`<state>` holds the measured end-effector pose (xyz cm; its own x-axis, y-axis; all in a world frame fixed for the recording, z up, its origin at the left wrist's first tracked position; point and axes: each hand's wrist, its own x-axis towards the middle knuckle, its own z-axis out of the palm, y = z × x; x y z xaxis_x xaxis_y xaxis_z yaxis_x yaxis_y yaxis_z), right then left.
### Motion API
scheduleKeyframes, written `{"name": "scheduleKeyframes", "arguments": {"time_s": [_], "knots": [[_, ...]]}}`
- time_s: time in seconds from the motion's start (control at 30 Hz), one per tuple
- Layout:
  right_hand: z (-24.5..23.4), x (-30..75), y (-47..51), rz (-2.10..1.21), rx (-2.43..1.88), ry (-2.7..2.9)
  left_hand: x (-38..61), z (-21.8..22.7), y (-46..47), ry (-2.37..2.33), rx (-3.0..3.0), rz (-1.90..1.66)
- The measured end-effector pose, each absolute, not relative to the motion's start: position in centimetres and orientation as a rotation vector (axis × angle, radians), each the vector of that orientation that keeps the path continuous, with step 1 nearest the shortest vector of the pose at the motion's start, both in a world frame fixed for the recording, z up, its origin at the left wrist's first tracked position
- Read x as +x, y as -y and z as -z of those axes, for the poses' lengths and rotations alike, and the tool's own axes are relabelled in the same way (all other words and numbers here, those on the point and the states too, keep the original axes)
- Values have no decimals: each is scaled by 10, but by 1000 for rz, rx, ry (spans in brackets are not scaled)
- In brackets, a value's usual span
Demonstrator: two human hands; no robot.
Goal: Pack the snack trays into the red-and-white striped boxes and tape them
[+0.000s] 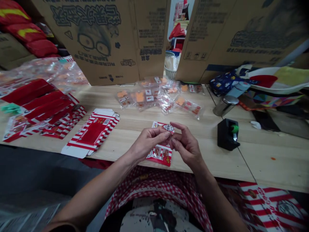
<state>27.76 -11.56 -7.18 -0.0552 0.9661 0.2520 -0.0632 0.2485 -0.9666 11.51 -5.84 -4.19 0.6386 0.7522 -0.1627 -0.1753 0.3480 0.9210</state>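
My left hand [147,141] and my right hand [184,143] meet above the near edge of the wooden table [265,154]. Both pinch a small round sticker [168,128] with a white cartoon print, held between thumbs and fingertips. Directly under the hands lies a small red-and-white striped box [161,154], flat on the table. A flat, unfolded striped carton [93,132] rests to the left of my left hand.
Clear plastic packets with orange contents [159,96] are scattered at mid-table. A stack of red flat cartons [43,108] fills the left side. A black tape dispenser [227,133] stands to the right. Large cardboard boxes [108,35] wall the back; a colourful bag [265,83] lies right.
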Motion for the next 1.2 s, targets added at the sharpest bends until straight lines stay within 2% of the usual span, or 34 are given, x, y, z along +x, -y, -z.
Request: {"name": "scheduleKeyframes", "arguments": {"time_s": [0.37, 0.7, 1.03, 1.2], "knots": [[62, 278, 109, -1444, -685, 964, 116, 39, 60, -556, 1073, -704], [57, 284, 99, -1626, -781, 985, 105, 50, 37, -435, 1267, -575], [54, 282, 93, -1479, -794, 1155, 106, 52, 41, -568, 1184, -571], [58, 281, 95, -1423, -934, 1224, 108, 58, 37, -688, 1115, -765]]}}
